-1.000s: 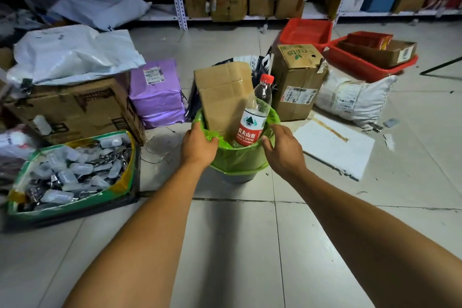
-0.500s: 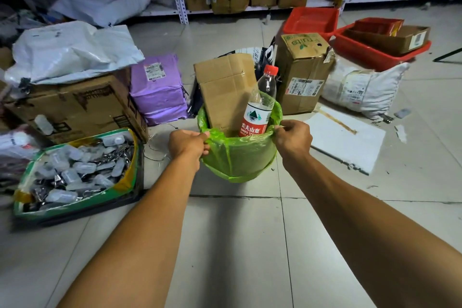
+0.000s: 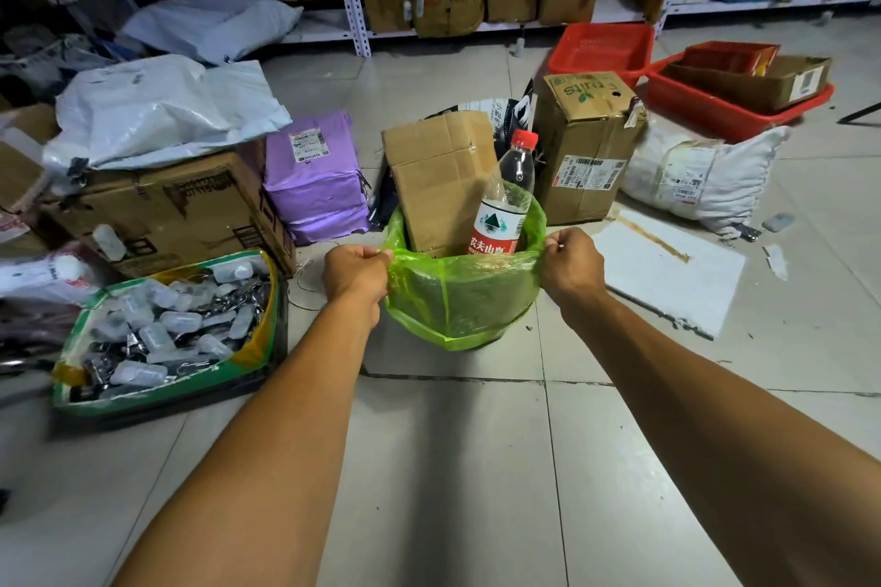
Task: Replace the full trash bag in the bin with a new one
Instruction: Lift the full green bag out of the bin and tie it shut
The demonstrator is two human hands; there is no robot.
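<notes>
Green film is pinched in both fists: your left hand (image 3: 355, 274) and right hand (image 3: 569, 263) each clench the trash bag (image 3: 460, 296) rim, the bag sitting over the mostly hidden bin on the floor. Lift evenly and straight up, so the cardboard box (image 3: 441, 181) and bottle (image 3: 505, 205) beyond don't topple out.

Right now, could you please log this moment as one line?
stage: lifting bag | left hand: grips bag rim | right hand: grips rim | contents: box, bottle

Bare floor (image 3: 453, 467) near side; purple parcel (image 3: 314, 176) left, taped carton (image 3: 586, 148) right (both close behind).
</notes>
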